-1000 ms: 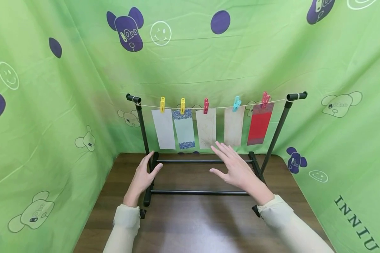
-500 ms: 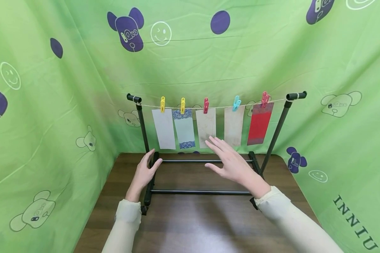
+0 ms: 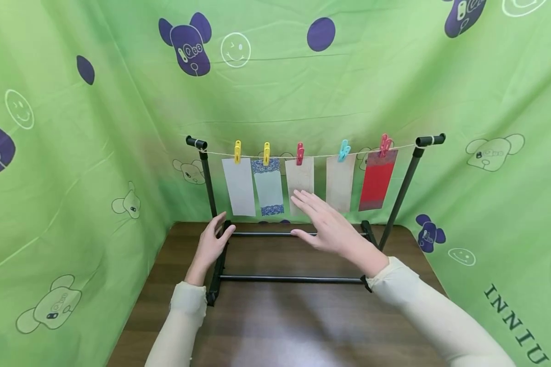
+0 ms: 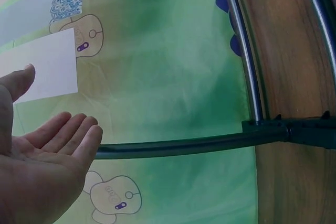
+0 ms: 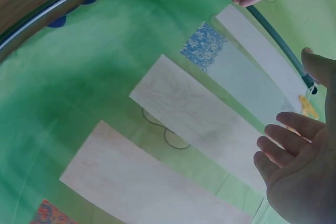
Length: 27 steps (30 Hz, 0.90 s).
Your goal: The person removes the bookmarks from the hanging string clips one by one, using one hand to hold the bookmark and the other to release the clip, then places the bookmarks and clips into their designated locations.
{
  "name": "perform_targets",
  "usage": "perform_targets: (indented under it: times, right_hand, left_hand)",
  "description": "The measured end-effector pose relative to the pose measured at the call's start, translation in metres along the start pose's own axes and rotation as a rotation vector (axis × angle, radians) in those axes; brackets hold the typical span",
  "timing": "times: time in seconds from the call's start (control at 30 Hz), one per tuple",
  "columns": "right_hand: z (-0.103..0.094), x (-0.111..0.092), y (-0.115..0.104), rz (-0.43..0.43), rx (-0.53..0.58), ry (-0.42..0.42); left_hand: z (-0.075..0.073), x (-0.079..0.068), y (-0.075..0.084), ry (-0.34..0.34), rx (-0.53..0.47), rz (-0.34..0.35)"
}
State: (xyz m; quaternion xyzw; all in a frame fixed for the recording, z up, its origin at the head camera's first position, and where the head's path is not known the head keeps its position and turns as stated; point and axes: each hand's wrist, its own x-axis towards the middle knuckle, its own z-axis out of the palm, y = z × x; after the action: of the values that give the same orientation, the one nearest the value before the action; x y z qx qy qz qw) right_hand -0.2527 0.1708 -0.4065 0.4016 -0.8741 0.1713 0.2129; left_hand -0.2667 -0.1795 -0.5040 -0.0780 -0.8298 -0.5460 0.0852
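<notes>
Several paper strips hang by clothespins from a string on a black rack. From the left they are a white strip (image 3: 239,187), a pale blue strip with blue patterned ends (image 3: 269,188), two cream strips, and a red strip (image 3: 377,181). My left hand (image 3: 209,245) is held near the rack's left post, thumb apart from the fingers, holding nothing. In front of the middle cream strip (image 3: 300,176), and covering its lower part in the head view, is my right hand (image 3: 327,227). Its fingers are spread and hold nothing. Whether it touches the strip cannot be told.
Yellow clothespins (image 3: 237,152), red ones (image 3: 300,153) and a light blue clothespin (image 3: 344,150) grip the strips on the string. The rack's lower bars (image 3: 289,279) stand over a brown wooden table (image 3: 275,326). Green printed cloth (image 3: 275,92) surrounds it on the back and sides.
My right hand has moved left and upward, from before the gap between the cream strips to before the middle one. My left hand has risen slightly. The strips hang as before.
</notes>
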Motion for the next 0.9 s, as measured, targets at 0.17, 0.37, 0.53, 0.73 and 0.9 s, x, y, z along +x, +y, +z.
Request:
perform_targets:
  times: [0.17, 0.37, 0.53, 0.73, 0.9]
  right_hand:
    - [-0.004, 0.008, -0.003, -0.034, -0.003, 0.005]
    - [-0.010, 0.018, -0.008, -0.055, 0.005, -0.006]
    - [-0.015, 0.029, -0.010, -0.082, 0.000, -0.004]
    - [-0.023, 0.043, -0.013, -0.108, -0.013, 0.006]
    - [-0.030, 0.054, -0.016, -0.142, -0.015, 0.025]
  left_hand:
    - [0.000, 0.003, 0.001, -0.006, -0.011, 0.003]
    - [0.001, 0.008, 0.005, -0.019, -0.023, 0.007]
    - [0.002, 0.013, 0.007, -0.024, -0.015, 0.014]
    - [0.002, 0.017, 0.010, -0.020, -0.010, 0.032]
    - [0.004, 0.020, 0.012, -0.022, -0.014, 0.025]
